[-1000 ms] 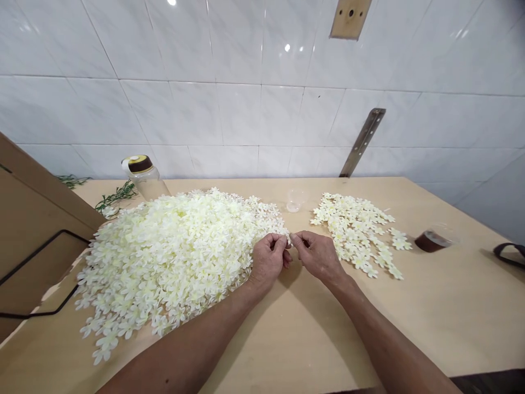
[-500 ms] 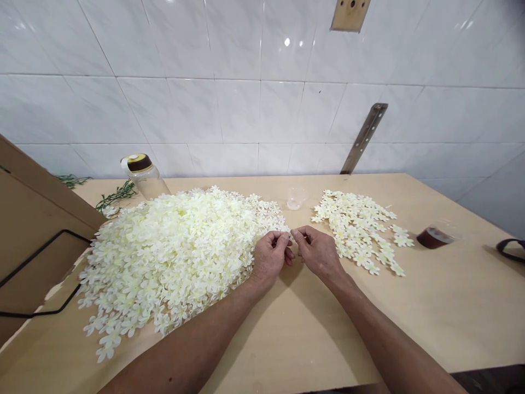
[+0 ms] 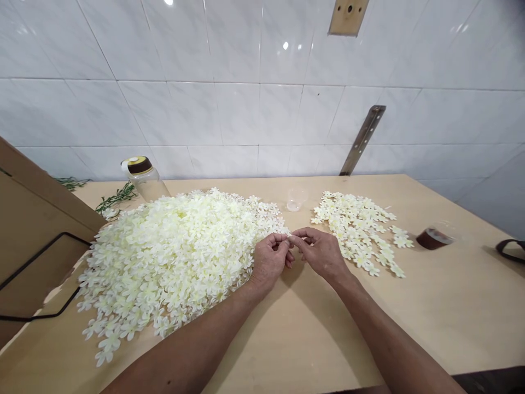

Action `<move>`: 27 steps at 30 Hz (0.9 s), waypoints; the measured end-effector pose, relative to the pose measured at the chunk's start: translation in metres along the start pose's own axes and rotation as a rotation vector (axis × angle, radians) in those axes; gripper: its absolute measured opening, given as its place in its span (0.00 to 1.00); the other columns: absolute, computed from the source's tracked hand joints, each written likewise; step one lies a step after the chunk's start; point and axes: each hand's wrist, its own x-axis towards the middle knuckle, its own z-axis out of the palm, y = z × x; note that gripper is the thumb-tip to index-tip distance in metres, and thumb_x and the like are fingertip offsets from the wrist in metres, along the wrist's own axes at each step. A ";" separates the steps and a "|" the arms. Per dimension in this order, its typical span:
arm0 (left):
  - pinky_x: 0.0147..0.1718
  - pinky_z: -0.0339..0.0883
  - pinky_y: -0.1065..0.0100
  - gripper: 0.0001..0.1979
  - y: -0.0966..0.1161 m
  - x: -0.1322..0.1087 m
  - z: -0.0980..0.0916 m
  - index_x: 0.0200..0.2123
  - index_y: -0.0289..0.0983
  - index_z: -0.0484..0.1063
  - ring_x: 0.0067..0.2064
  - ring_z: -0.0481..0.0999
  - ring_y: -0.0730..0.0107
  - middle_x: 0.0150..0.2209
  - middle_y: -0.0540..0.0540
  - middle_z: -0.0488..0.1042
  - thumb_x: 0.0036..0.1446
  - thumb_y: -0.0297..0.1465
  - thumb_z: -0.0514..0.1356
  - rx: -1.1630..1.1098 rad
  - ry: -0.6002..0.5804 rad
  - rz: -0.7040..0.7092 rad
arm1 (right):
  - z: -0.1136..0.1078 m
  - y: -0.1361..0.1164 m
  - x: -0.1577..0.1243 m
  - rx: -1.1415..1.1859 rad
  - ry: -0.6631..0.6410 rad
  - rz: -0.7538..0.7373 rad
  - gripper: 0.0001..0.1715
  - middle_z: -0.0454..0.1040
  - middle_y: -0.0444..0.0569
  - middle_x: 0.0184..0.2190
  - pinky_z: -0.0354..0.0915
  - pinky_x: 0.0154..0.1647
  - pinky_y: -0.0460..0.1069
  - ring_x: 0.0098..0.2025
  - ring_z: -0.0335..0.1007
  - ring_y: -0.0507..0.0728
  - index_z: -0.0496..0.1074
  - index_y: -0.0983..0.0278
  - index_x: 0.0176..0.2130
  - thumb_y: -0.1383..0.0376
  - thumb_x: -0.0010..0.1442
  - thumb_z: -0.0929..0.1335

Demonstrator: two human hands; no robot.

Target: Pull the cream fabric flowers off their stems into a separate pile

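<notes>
My left hand is closed in a pinch at the right edge of a large heap of white artificial flowers. Its fingertips meet those of my right hand, which is pinched as well. A tiny whitish bit shows between the fingertips, too small and too covered to name. Right of my right hand lies a flatter, smaller spread of the same pale flowers. Just beyond both hands stands a small clear plastic cup.
A clear bottle with a brown and yellow cap stands behind the heap, near green plastic sprigs. At left is a cardboard box with a black wire frame. A cup of dark drink stands at right, before the tiled wall.
My right fingers have shifted slightly left, and the thumb now overlaps the left fingertips. Both hands otherwise keep their place, and the flowers look unchanged.
</notes>
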 end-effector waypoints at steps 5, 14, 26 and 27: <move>0.15 0.63 0.76 0.07 0.003 -0.001 0.000 0.29 0.34 0.72 0.15 0.67 0.78 0.17 0.52 0.71 0.51 0.33 0.62 0.029 -0.009 -0.014 | 0.000 0.001 0.000 -0.030 0.015 -0.007 0.15 0.79 0.48 0.29 0.67 0.26 0.48 0.24 0.73 0.55 0.77 0.60 0.31 0.53 0.59 0.67; 0.16 0.63 0.74 0.09 0.000 0.001 -0.001 0.30 0.34 0.69 0.15 0.66 0.78 0.18 0.53 0.71 0.52 0.35 0.62 -0.059 -0.068 -0.015 | -0.007 0.004 0.007 0.545 -0.196 0.325 0.27 0.73 0.50 0.30 0.63 0.18 0.44 0.27 0.68 0.53 0.73 0.65 0.32 0.43 0.55 0.69; 0.15 0.63 0.73 0.10 -0.001 0.001 -0.001 0.31 0.36 0.67 0.16 0.68 0.76 0.19 0.53 0.71 0.52 0.36 0.63 0.005 -0.061 -0.016 | -0.008 0.009 0.006 0.438 -0.291 0.200 0.23 0.67 0.41 0.20 0.59 0.18 0.44 0.19 0.60 0.49 0.73 0.65 0.30 0.47 0.51 0.73; 0.15 0.63 0.73 0.09 0.000 0.001 -0.001 0.31 0.36 0.67 0.15 0.67 0.76 0.18 0.53 0.70 0.52 0.35 0.63 0.014 -0.063 -0.015 | -0.009 0.009 0.006 0.439 -0.310 0.198 0.23 0.67 0.41 0.20 0.59 0.18 0.44 0.19 0.60 0.49 0.72 0.65 0.30 0.48 0.51 0.73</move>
